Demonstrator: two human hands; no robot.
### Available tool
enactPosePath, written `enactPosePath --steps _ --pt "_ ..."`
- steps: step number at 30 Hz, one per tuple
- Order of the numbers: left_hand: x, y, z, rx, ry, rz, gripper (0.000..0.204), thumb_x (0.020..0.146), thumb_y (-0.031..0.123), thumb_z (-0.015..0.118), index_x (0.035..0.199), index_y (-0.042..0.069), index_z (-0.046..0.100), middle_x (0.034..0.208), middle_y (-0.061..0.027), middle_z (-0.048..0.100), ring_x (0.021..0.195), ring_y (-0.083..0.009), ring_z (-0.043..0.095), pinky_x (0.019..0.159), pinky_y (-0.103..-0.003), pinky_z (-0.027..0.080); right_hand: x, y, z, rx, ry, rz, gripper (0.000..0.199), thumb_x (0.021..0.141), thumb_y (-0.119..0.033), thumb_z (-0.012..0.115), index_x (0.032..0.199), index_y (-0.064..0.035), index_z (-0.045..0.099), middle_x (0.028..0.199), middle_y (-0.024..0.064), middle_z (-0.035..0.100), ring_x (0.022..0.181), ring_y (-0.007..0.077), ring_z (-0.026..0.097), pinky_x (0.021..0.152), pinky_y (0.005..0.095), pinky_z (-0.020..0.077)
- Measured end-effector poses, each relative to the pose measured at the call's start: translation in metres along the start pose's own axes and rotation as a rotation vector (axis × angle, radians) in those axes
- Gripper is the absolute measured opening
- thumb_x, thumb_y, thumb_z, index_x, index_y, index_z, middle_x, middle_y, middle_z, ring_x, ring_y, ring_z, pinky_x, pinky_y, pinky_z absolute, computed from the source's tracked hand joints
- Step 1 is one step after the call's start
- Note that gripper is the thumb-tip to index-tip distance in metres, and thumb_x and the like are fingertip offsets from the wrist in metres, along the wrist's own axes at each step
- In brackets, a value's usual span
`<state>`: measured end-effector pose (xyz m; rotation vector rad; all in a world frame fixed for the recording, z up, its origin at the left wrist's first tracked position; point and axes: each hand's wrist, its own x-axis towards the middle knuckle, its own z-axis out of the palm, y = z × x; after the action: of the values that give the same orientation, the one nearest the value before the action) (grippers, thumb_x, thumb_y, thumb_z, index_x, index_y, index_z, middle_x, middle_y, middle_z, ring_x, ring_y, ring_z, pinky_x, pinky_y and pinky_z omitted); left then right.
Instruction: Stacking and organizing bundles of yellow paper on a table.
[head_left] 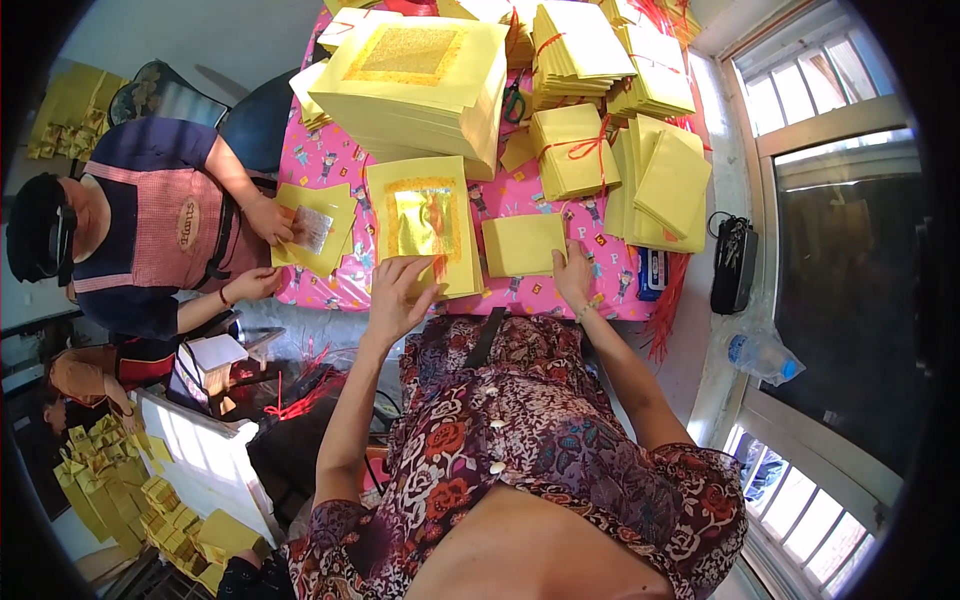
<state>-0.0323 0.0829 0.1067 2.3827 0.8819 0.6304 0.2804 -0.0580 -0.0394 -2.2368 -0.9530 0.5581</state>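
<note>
A stack of yellow paper sheets (458, 262), its top one bearing a gold foil square (424, 222) with an orange border, lies before me. My left hand (402, 295) rests on the stack's near edge, fingers spread. Just right of it is a smaller, plain yellow folded paper packet (525, 246), flat on the table. At this packet's right edge, my right hand (573, 278) touches it with thumb and fingers apart. Whether more packets lie beneath it, I cannot tell.
A pink patterned cloth (330, 170) covers the table. Beyond stand a tall yellow paper block (420, 110) and red-tied bundles (575, 150). Green-handled scissors (514, 103) lie between. At left, a co-worker (180, 220) handles foil paper. A window sill with a bottle (765, 358) borders the right.
</note>
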Motion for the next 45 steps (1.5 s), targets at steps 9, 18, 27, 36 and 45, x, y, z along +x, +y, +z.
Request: enactPosePath --steps 9,18,27,36,45 --pt "-0.010 -0.013 -0.010 0.012 -0.059 0.014 0.056 0.072 0.023 0.083 0.121 0.010 0.061 0.114 -0.0110 0.059 0.109 -0.0312 0.053 0.093 -0.043 0.043 -0.006 -0.112 -0.030 0.199 -0.103 -0.458 0.031 0.085 -0.020 0.070 0.109 -0.0043 0.059 0.104 0.0132 0.058 0.095 0.0329 0.058 0.080 0.0416 0.0483" --pt "-0.010 -0.019 -0.007 0.004 -0.116 0.037 0.037 0.071 0.017 0.082 0.107 0.012 0.071 0.108 -0.0058 0.063 0.103 -0.0277 0.055 0.088 -0.038 0.047 -0.024 -0.178 -0.012 -0.122 -0.456 -1.010 0.034 0.077 -0.024 0.076 0.103 -0.0101 0.059 0.100 0.0061 0.056 0.097 0.0272 0.054 0.081 0.0392 0.0486" --pt "-0.008 -0.036 -0.003 -0.225 -0.123 -0.124 0.015 0.075 0.016 0.081 0.088 0.010 0.078 0.105 -0.0045 0.065 0.102 -0.0238 0.057 0.089 -0.036 0.046 -0.019 -0.181 -0.011 0.080 -0.526 -0.738 0.018 0.084 -0.024 0.072 0.082 -0.0064 0.069 0.086 0.0067 0.059 0.087 0.0264 0.055 0.078 0.0378 0.0476" --pt "-0.004 -0.041 0.003 -0.252 -0.112 -0.167 0.011 0.078 0.018 0.079 0.083 0.009 0.076 0.102 -0.0039 0.064 0.104 -0.0232 0.056 0.092 -0.035 0.042 -0.013 -0.178 -0.005 0.099 -0.562 -0.657 0.018 0.084 -0.025 0.070 0.080 -0.0072 0.072 0.085 0.0072 0.061 0.086 0.0264 0.055 0.077 0.0376 0.0462" --pt "-0.004 -0.043 0.004 -0.317 -0.111 -0.188 0.012 0.077 0.018 0.081 0.082 0.008 0.076 0.098 -0.0032 0.064 0.100 -0.0216 0.056 0.089 -0.035 0.043 -0.017 -0.176 -0.001 0.125 -0.543 -0.623 0.018 0.083 -0.026 0.070 0.080 -0.0080 0.072 0.085 0.0068 0.061 0.083 0.0254 0.054 0.075 0.0372 0.0452"
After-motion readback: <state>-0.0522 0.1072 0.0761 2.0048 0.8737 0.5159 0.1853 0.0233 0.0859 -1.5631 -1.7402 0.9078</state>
